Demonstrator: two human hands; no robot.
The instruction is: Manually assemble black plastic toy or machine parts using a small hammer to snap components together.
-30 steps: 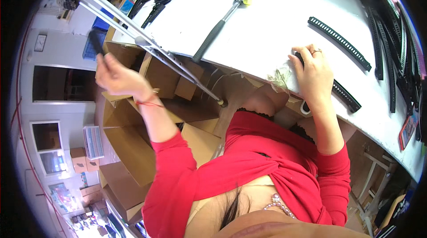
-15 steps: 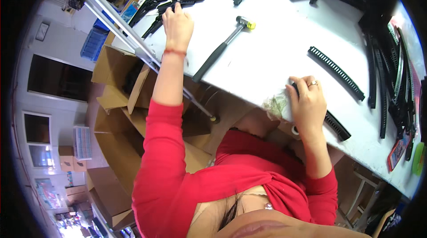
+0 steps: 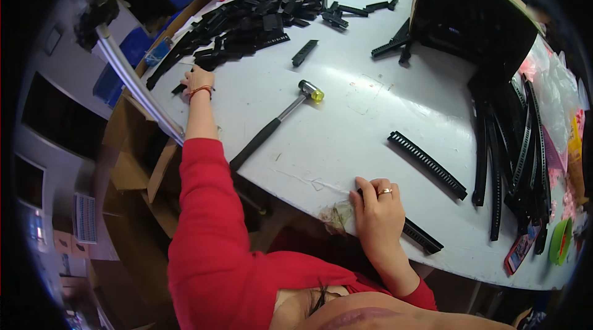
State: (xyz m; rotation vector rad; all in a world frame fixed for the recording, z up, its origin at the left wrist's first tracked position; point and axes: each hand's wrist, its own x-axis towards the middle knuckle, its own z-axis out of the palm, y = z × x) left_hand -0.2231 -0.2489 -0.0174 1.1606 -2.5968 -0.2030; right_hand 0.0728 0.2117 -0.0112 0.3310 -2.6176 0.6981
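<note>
My left hand (image 3: 199, 80) is at the edge of a heap of black plastic parts (image 3: 247, 18) at the far left of the table. Its fingers are closed round a short black part (image 3: 178, 89), whose end pokes out on the left. Near the front edge, my right hand (image 3: 379, 216) is wrapped over a black slotted strip (image 3: 422, 237). Most of the strip's left half is under the hand. A second slotted strip (image 3: 427, 164) lies beyond it, apart from the hand. Between my hands lies a mallet (image 3: 279, 121) with a yellow face and black handle.
Several long black strips (image 3: 495, 169) are bundled at the right, near a phone-like red-edged object (image 3: 521, 250) and a green ring (image 3: 560, 242). A large black-lined box (image 3: 472, 24) stands at the back. Cardboard boxes (image 3: 133, 166) and a metal pole (image 3: 137, 86) are at the left.
The view has shifted, so the far table shows more. My left hand has drawn back from the heap, toward the table's left edge, with a black part in it. My right hand stays on the strip.
</note>
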